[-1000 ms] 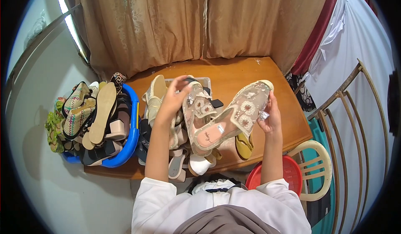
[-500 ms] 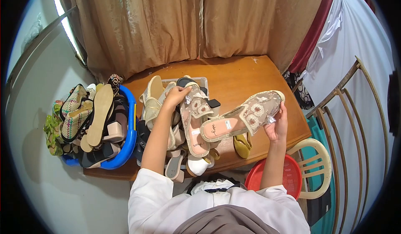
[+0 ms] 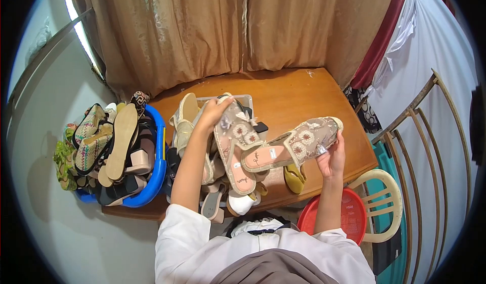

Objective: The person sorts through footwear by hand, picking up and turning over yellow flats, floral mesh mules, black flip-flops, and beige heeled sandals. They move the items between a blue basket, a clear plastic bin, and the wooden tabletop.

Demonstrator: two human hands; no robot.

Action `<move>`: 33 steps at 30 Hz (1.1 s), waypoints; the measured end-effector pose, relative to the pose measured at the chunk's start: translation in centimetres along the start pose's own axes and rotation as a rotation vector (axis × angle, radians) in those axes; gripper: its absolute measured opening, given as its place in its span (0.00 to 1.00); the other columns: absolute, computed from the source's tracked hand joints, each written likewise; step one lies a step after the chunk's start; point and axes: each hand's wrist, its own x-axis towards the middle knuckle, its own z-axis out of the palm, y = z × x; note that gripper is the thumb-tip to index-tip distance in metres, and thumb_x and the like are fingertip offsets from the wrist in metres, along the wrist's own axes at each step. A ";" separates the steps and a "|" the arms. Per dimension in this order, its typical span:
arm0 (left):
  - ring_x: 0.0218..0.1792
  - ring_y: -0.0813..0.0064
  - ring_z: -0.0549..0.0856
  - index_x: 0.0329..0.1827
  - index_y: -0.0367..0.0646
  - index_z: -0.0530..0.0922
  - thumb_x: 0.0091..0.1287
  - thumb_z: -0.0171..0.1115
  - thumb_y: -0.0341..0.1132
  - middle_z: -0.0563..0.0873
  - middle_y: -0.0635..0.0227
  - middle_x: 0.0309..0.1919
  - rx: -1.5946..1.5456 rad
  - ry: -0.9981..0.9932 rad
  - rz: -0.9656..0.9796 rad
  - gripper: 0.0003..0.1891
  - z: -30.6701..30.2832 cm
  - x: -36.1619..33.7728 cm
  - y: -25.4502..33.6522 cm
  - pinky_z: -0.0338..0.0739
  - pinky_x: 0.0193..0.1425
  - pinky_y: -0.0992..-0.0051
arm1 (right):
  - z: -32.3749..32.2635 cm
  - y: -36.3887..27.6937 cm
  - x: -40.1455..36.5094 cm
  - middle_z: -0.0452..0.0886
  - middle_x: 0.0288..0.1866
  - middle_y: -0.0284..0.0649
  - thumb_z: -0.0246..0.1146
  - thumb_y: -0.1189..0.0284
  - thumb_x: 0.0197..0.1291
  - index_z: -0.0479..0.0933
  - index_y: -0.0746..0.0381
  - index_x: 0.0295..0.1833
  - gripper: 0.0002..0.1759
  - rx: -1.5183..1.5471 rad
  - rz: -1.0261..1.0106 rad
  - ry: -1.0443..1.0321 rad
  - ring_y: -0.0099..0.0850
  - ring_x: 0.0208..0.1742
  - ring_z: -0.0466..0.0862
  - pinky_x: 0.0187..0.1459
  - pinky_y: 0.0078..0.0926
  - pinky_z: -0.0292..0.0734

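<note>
My left hand (image 3: 214,112) grips the toe of a beige floral slipper (image 3: 240,134) with a pink insole, its heel pointing down toward me. The matching slipper (image 3: 305,144) is held at the toe by my right hand (image 3: 332,155), its heel end lying over the first slipper's insole. Both toes show white flower patterns and small bows. Behind and below my left hand, a pile of beige shoes (image 3: 185,127) fills a clear container (image 3: 245,100). Near the table's front edge is an olive shoe (image 3: 294,178).
A blue basket (image 3: 160,157) heaped with shoes stands left of the wooden table (image 3: 283,91). At right are a red basket (image 3: 354,215), a cream plastic chair (image 3: 392,198) and a metal rack (image 3: 405,112). Brown curtains (image 3: 192,30) hang behind the table.
The left-hand slipper has turned slightly, its floral upper now facing me more. The right-hand slipper has shifted slightly left and down, overlapping the other more closely.
</note>
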 end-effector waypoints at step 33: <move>0.55 0.61 0.76 0.56 0.44 0.66 0.71 0.40 0.56 0.76 0.55 0.51 -1.043 0.525 0.545 0.25 5.0 -14.2 3.7 0.74 0.59 0.60 | 3.0 1.0 -1.7 0.75 0.56 0.42 0.40 0.56 0.71 0.67 0.60 0.60 0.24 0.124 -0.192 0.071 0.36 0.56 0.76 0.57 0.38 0.73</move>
